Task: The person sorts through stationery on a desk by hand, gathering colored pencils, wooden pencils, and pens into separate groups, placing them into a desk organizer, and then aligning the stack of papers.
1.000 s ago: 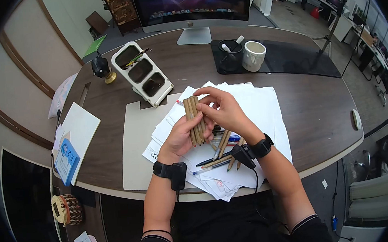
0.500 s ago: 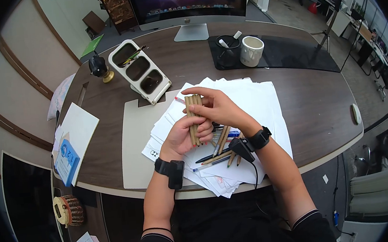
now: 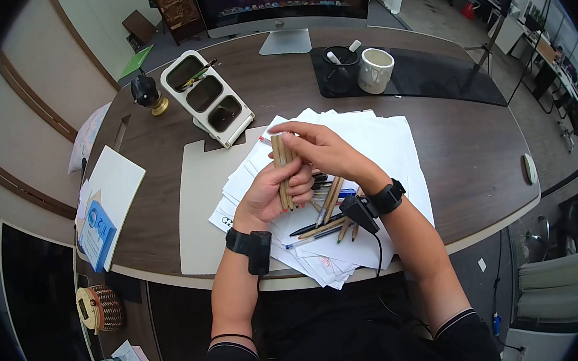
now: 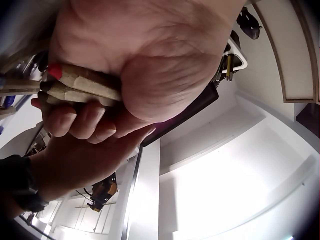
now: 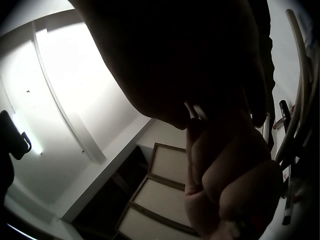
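In the head view my left hand [image 3: 266,189] grips a bundle of wooden coloured pencils [image 3: 280,150], held upright over the papers. Its fingers curl round them. The left wrist view shows red and dark tips on the pencils [image 4: 82,84] poking out below the palm. My right hand [image 3: 324,148] is at the upper ends of the bundle, fingers stretched across the top and thumb against the pencils. Below the hands, more pencils [image 3: 331,203] and several pens [image 3: 311,240] lie loose on a stack of white papers [image 3: 379,152].
A white three-compartment organiser [image 3: 234,137] leans at the back left, pencils in its top slot. Behind the papers stand a black mesh pen cup [image 3: 342,83] and a white mug [image 3: 376,73]. A monitor [image 3: 282,23] is at the far edge, a mouse [image 3: 530,170] at the right.
My right hand has gone from pinching at one pencil to lying straighter across the bundle's top. The left fingers have closed more tightly round the pencils.
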Demonstrator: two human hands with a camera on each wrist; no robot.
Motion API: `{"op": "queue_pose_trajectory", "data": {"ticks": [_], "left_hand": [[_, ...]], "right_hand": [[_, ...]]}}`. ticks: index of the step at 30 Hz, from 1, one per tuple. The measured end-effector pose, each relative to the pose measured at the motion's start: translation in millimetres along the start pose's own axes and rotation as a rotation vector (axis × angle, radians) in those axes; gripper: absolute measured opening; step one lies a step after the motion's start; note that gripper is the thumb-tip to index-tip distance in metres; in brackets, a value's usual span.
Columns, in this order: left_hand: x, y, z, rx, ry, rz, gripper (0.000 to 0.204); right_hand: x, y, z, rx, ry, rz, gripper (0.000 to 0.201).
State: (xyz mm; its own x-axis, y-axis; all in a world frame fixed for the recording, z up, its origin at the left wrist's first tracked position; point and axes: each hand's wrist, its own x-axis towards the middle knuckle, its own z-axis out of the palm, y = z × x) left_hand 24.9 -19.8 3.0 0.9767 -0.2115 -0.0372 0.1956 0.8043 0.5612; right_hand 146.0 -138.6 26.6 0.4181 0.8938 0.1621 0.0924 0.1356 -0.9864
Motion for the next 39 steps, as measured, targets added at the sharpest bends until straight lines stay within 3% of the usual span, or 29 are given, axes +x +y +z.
{"op": "queue_pose_trajectory", "data": {"ticks": [1,4,5,6,8,9,12,15,19,22,24,28,29,32,33,39], "left_hand": [[0,2,-1,-0.016,-0.015,-0.002,0.019],[-2,15,-14,-0.238,-0.031,0.324,0.017],[-2,23,-20,-0.321,-0.139,0.415,0.015],[-3,27,-24,-0.39,-0.078,0.479,0.014],[-6,33,-25,-0.529,0.048,0.608,0.014],[-7,32,-32,-0.53,0.008,0.622,0.013],[-4,30,-32,-0.493,0.053,0.622,0.013],[-3,27,-31,-0.404,0.088,0.61,0.015],[-2,25,-27,-0.334,0.161,0.573,0.017],[-3,25,-30,-0.29,0.189,0.546,0.02],[-4,24,-30,-0.258,0.233,0.523,0.023],[-2,22,-31,-0.255,0.253,0.449,0.025],[-2,21,-36,-0.249,0.181,0.417,0.026],[2,15,-24,-0.141,0.274,0.345,0.027],[4,12,-27,-0.178,0.213,0.313,0.034],[6,8,-15,-0.152,0.097,0.214,0.046]], "right_hand": [[0,-2,-2,-0.016,0.064,-0.022,0.038],[-1,-7,-10,-0.179,0.26,-0.06,0.035],[-5,-11,-12,-0.37,0.254,0.039,0.03],[-9,-18,-13,-0.562,0.245,0.139,0.026],[-8,-11,-9,-0.712,0.122,0.085,0.021],[-6,-4,-7,-0.786,0.058,0.057,0.019],[-4,20,1,-0.947,0.05,-0.124,0.018],[2,40,2,-0.969,0.032,-0.111,0.018],[-1,28,0,-0.99,-0.021,-0.072,0.018],[-4,24,-8,-1.007,0.075,-0.235,0.018],[-7,-6,-11,-0.811,0.122,0.027,0.018],[-22,-38,-19,-0.56,0.373,0.016,0.016],[-25,-40,-20,-0.48,0.409,-0.065,0.019],[-28,-37,-13,-0.347,0.366,-0.28,0.02],[-34,-43,-10,-0.318,0.29,-0.184,0.025],[-43,-33,7,-0.617,0.096,-0.205,0.039]]}}
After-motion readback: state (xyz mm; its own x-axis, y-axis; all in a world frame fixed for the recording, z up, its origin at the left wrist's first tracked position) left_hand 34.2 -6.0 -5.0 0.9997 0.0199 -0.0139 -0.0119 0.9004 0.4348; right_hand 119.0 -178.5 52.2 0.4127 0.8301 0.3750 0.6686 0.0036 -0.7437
